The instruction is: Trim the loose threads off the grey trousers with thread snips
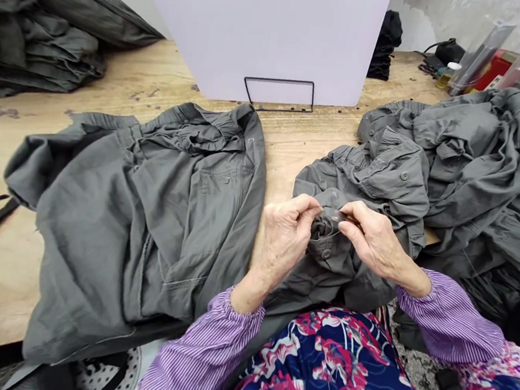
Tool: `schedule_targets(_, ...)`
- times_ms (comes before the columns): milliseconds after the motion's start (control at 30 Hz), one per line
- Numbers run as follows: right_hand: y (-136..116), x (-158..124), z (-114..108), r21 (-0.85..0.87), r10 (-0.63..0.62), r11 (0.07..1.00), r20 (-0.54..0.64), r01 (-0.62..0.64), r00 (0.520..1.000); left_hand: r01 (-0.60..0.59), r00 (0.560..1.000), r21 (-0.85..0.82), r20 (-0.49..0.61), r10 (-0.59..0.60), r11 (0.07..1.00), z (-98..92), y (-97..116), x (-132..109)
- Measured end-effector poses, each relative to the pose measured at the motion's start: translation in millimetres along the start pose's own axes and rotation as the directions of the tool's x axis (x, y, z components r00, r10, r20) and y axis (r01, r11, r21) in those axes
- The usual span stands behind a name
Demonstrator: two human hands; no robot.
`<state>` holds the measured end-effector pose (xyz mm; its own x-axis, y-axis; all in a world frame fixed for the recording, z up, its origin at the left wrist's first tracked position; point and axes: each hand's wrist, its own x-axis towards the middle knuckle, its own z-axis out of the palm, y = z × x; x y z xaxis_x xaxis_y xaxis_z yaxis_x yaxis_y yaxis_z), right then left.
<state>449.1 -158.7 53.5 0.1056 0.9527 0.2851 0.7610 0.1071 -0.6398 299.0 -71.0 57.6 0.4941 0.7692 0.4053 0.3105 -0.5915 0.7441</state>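
Left hand [283,238] and right hand [372,239] pinch gray shirt [383,184]; package labels [497,72] unreadable.

You can read no words, numbers or brands anywhere in this view. The red box [496,70] behind the clear plastic bags [480,57] at the far right of your table [292,161] shows some pale marks, but they are too small and blurred to make out. The small pale tag [250,141] on the gray pants [144,219] and the gray shirt [374,183] in front of you show no lettering you can make out either.
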Motion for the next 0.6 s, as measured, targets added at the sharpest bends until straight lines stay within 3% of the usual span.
schedule_targets(267, -3.2, 5.2, 5.9, -0.177, -0.087, 0.979, 0.080, 0.100, 0.993, -0.134, 0.991, 0.147, 0.024, 0.131, 0.980, -0.2, -0.2, -2.1)
schedule_targets(467, -3.6, 8.1, 10.0, -0.167, -0.111, 0.978, 0.078, 0.123, 0.991, -0.161, 0.987, 0.175, 0.015, 0.160, 0.971, -0.7, -4.3, -2.4)
schedule_targets(600, 1.2, 8.6, 7.8, -0.073, -0.070, 0.995, -0.004, 0.069, 0.998, -0.147, 0.972, 0.198, -0.153, 0.179, 0.969, -2.8, -2.1, -8.5)
